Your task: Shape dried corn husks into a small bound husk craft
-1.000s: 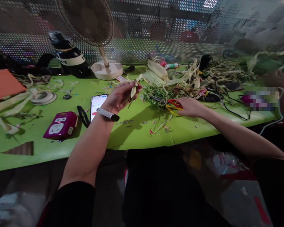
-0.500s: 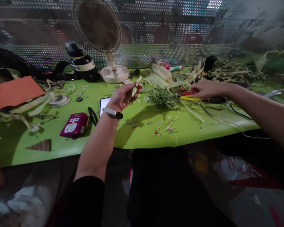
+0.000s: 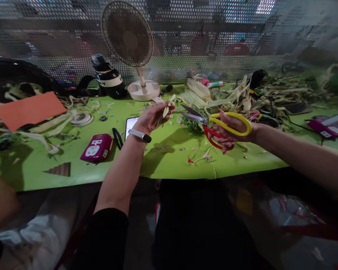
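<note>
Scissors (image 3: 205, 121) gripped in the right hand (image 3: 229, 122) gape toward the left hand (image 3: 154, 114) pinching husk (image 3: 166, 111); poor aim could draw blood.

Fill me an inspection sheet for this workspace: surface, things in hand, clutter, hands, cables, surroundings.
Surface: green tabletop, scattered with scraps.
Things in hand: scissors, blades apart; pale plant strip.
Clutter: leafy pile, orange sheet, tape roll, purple box, phone partly hidden.
Hands: left hand pinches the strip; right hand holds the scissors by their yellow and red handles.
Cables: thin dark cable at right; ends unclear.
Surroundings: fan, dark bottle, perforated screen behind.
</note>
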